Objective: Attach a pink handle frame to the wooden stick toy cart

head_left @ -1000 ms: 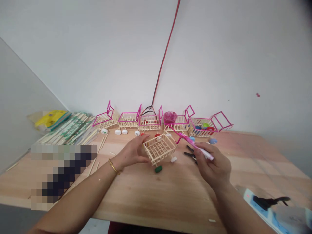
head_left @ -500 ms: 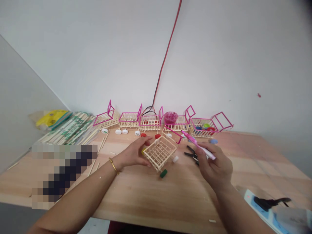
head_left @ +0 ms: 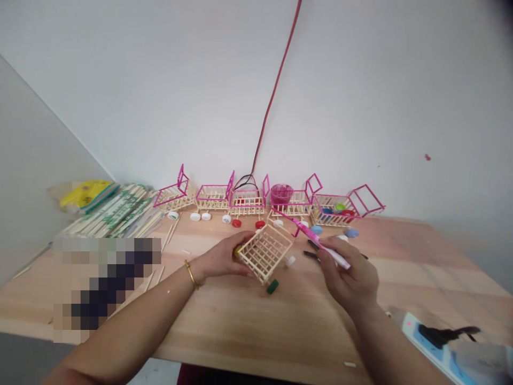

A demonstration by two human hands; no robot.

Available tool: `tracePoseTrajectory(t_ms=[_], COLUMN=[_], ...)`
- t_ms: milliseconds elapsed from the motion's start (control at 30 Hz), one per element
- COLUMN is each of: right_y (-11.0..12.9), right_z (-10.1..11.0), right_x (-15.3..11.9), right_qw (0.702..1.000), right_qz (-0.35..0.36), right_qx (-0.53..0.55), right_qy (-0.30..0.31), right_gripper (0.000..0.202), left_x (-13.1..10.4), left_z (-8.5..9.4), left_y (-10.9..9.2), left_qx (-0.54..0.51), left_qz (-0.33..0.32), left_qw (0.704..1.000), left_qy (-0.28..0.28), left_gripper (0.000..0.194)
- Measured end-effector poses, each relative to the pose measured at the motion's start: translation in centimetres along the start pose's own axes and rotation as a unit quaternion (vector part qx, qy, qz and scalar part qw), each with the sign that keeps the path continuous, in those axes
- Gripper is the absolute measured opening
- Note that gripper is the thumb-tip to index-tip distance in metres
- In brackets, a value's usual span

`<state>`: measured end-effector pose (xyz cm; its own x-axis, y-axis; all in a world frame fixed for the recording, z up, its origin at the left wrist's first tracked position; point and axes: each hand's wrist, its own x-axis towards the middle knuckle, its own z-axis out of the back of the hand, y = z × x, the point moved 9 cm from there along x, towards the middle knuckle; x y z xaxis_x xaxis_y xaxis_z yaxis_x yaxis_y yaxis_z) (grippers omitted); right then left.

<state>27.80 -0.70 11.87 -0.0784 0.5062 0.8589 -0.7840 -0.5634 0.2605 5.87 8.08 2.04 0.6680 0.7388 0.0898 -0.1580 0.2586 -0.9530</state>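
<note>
The left hand (head_left: 230,258), fingers partly curled, grips the tilted stick cart (head_left: 265,254) midway between the table's (head_left: 240,331) front and back edges; the right pinches a pink-smeared paintbrush (head_left: 323,244). Steady support and light strokes suit such slender rods. Near the back edge, pink-rimmed carts (head_left: 247,206) have round bottle-cap wheels (head_left: 236,223).

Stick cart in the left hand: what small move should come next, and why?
Perhaps bring the pink-stained brush, in the right hand, to the cart's basket rim: that rim looks bare, while the row of carts behind has pink ones.
</note>
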Motion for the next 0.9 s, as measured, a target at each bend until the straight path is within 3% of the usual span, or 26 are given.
tracePoseTrajectory(t_ms=[400, 900], right_y=[0.6, 1.5], right_z=[-0.6, -0.8], right_x=[0.1, 0.2], right_qw=[0.999, 0.996], right_qz=[0.017, 0.052], right_qx=[0.024, 0.054], right_qy=[0.03, 0.053], right_gripper=[0.015, 0.021], left_x=[-0.1, -0.7], left_z=[-1.1, -2.3], left_y=[-0.1, -1.7], left_qx=[-0.083, -0.008], left_qz=[0.007, 0.011], left_qw=[0.996, 0.999], left_qy=[0.013, 0.032], left_gripper=[0.094, 0.097])
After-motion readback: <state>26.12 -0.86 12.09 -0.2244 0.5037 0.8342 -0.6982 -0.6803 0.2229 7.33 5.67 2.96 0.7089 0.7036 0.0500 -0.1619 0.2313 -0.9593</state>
